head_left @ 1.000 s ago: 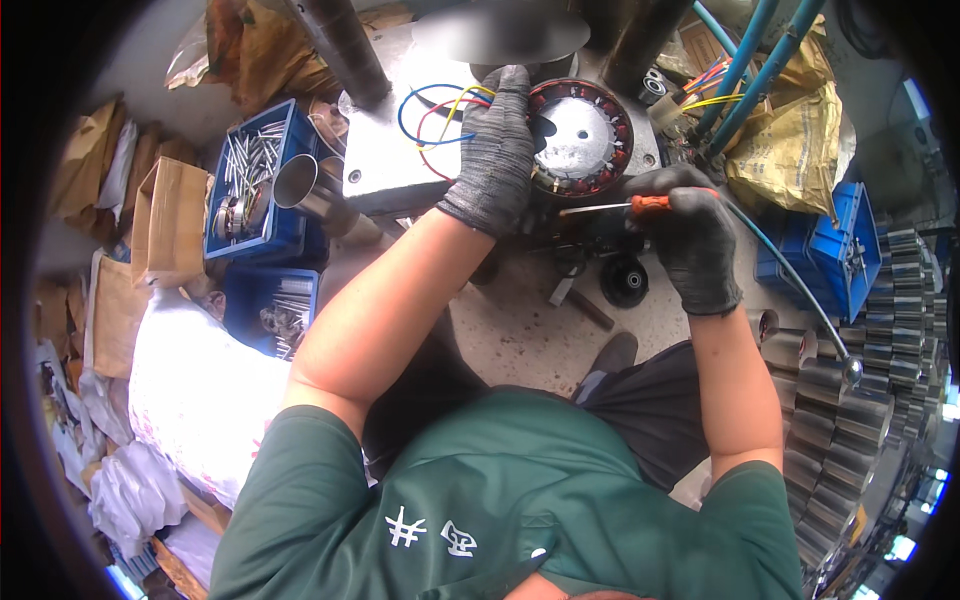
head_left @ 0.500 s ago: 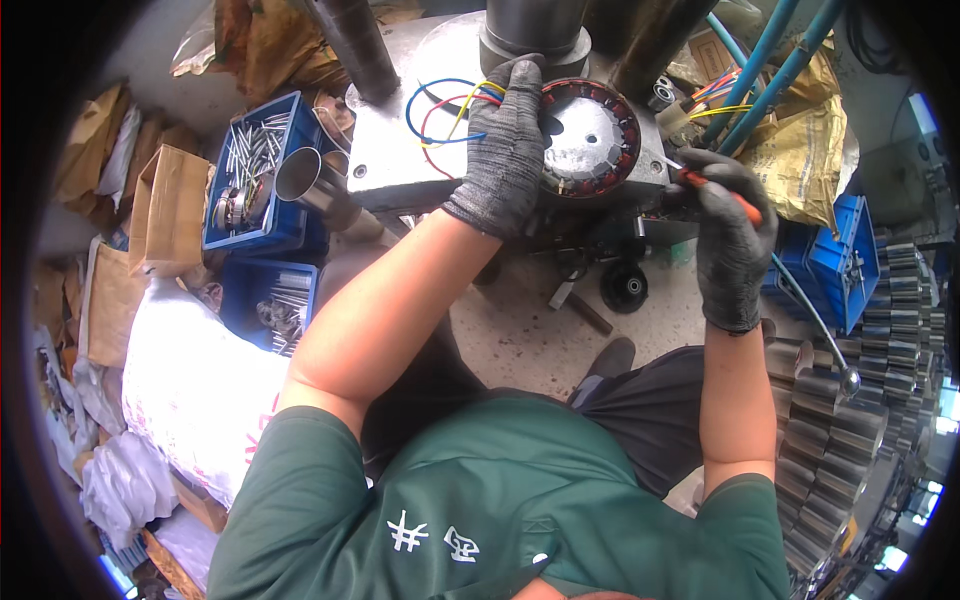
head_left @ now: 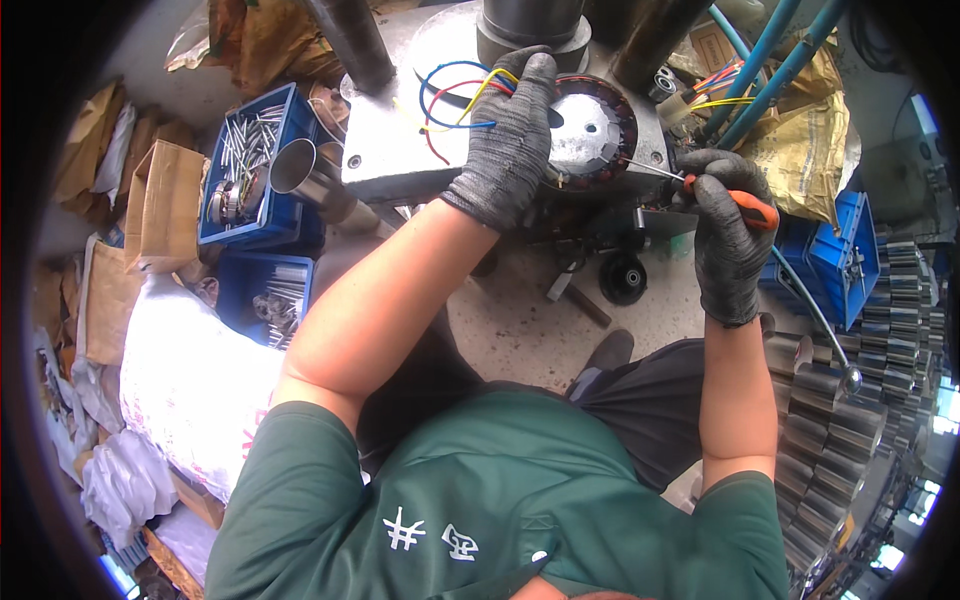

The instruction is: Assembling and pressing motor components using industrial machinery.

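Note:
A round motor stator (head_left: 622,118) with dark red windings around a silver centre rests on the metal press table (head_left: 400,165). My left hand (head_left: 508,140), in a grey glove, grips the stator's left side; part of the rim is hidden beneath it. Blue, yellow and red lead wires (head_left: 432,100) loop out to the left of that hand. In my gloved right hand (head_left: 732,225) is a screwdriver (head_left: 752,208) with an orange and black handle. Its thin shaft points left, and the tip meets the windings at the stator's right edge.
A dark press column (head_left: 530,25) stands behind the stator. Blue bins (head_left: 265,232) of metal pins and a steel cylinder (head_left: 296,168) are at left. Blue hoses (head_left: 775,70), another blue bin (head_left: 838,255) and stacked metal cores (head_left: 830,420) occupy the right. A black pulley-like part (head_left: 624,278) lies on the floor.
The screwdriver has swung so its shaft reaches left onto the stator's right edge. My left hand has shifted slightly right, and the wires have moved with it.

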Demonstrator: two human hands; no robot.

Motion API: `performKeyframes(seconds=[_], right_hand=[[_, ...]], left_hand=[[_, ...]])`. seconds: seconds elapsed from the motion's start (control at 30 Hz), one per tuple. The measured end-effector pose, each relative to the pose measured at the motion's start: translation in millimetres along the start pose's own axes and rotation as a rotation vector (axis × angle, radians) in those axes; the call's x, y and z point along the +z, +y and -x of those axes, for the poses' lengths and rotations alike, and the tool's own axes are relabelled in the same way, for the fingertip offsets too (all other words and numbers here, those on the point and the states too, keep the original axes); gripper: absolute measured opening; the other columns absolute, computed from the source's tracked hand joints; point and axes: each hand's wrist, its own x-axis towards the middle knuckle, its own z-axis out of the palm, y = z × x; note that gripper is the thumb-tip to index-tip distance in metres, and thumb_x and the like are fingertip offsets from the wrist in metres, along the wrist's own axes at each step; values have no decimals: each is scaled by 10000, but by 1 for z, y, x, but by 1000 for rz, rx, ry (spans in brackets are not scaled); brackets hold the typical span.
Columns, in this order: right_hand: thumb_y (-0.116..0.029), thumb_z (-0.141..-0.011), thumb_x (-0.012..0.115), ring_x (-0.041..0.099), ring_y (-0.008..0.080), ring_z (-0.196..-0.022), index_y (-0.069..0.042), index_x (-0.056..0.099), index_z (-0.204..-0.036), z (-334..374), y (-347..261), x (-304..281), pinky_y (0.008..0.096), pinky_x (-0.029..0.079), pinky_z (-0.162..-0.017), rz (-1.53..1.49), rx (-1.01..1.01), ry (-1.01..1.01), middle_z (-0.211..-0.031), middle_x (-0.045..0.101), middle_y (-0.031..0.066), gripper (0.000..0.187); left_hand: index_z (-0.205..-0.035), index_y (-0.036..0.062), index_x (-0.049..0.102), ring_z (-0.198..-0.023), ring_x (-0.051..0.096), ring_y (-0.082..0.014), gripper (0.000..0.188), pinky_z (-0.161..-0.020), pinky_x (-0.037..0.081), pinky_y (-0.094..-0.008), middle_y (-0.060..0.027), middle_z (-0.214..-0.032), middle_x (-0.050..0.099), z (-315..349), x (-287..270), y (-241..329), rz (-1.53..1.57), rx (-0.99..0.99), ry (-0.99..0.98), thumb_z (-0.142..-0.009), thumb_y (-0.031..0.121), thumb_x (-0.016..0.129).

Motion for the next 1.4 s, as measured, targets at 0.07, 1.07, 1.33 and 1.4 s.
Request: performKeyframes(seconds=[0.07, 1.07, 1.33, 1.4], right_hand=[[-38, -939, 693, 685, 139, -861, -23, 648, -1037, -1, 2, -4, 283, 576, -763, -13, -4, 5, -1086, 714, 128, 109], [68, -863, 704, 650, 135, -869, -14, 608, -938, -1, -9, 0, 288, 529, -791, 511, -241, -315, -986, 693, 95, 146], [92, -834, 715, 663, 143, -897, -14, 614, -944, 0, 0, 17, 302, 533, -812, 439, -209, -257, -979, 693, 94, 183], [94, -833, 713, 658, 137, -888, -16, 616, -944, -1, 0, 17, 299, 531, -812, 469, -199, -257, -977, 693, 91, 185]], left_hand=[[-1215, 52, 626, -678, 597, -105, 346, -611, 501, -265, -40, -853, 651, -2, -2, -1, -6, -76, 14, -1049, 355, 617], [-1290, 30, 613, -1046, 674, -328, 375, -888, 544, -391, -214, -1119, 677, 12, -3, 0, -316, 266, -104, -1022, 291, 637], [-1249, 21, 640, -1133, 632, -410, 278, -961, 532, -451, -260, -1298, 596, 19, -4, 7, -519, 475, -240, -1000, 140, 611], [-1270, 19, 626, -1119, 640, -403, 307, -955, 533, -448, -258, -1271, 608, 17, -5, 5, -511, 490, -254, -1003, 170, 619]])
